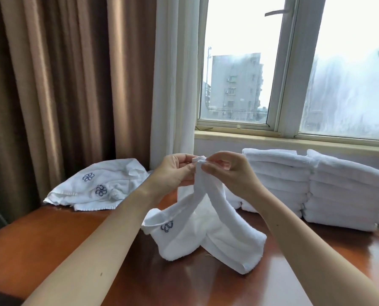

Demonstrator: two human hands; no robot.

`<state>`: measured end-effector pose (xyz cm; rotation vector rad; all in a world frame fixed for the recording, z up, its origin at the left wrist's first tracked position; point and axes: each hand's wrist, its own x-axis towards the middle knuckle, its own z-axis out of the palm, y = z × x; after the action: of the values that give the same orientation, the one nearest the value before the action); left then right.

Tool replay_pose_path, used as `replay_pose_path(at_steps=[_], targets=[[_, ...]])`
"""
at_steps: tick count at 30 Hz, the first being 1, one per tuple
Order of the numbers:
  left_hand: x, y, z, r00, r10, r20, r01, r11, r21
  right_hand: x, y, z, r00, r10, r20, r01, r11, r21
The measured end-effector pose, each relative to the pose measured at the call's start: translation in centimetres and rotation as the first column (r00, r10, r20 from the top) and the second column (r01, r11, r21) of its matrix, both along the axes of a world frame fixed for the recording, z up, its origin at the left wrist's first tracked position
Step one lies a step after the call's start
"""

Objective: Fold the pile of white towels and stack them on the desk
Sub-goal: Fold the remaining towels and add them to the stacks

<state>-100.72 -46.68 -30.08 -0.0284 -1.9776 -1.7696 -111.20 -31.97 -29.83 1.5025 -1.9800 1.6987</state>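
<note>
A white towel [208, 233] with a blue flower emblem hangs in the middle, its lower part resting on the wooden desk [62, 235]. My left hand [175, 173] and my right hand [226, 171] meet above it, and both pinch its top corners together. A loose pile of unfolded white towels [98, 184] lies at the back left of the desk. Two stacks of folded white towels stand at the back right, one nearer the middle [279, 177] and one further right [347, 193].
Brown curtains [62, 85] and a white sheer curtain [175, 85] hang behind the desk. A window [294, 62] with a sill runs along the back right, just above the folded stacks. The desk's left edge drops off near the curtains.
</note>
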Motion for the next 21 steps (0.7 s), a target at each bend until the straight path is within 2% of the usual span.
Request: replay_pose_path(at_steps=[6, 13, 17, 21], targets=[[0.0, 0.3, 3.5, 0.993, 0.018, -0.114, -0.03, 0.994, -0.106, 0.5, 0.0, 3.5, 0.997, 0.058, 0.059, -0.05, 0.991, -0.124], [0.2, 0.9, 5.4, 0.992, -0.051, -0.118, 0.032, 0.987, -0.16, 0.5, 0.6, 5.8, 0.999, 0.042, 0.018, -0.037, 0.975, -0.219], [0.3, 1.5, 4.7, 0.981, -0.021, -0.195, -0.02, 0.978, -0.208, 0.6, 0.7, 6.2, 0.998, 0.063, 0.028, -0.057, 0.984, -0.169], [0.6, 1.5, 4.7, 0.982, -0.046, -0.183, -0.001, 0.968, -0.251, 0.6, 1.5, 6.2, 0.994, 0.031, 0.106, -0.032, 0.999, 0.007]])
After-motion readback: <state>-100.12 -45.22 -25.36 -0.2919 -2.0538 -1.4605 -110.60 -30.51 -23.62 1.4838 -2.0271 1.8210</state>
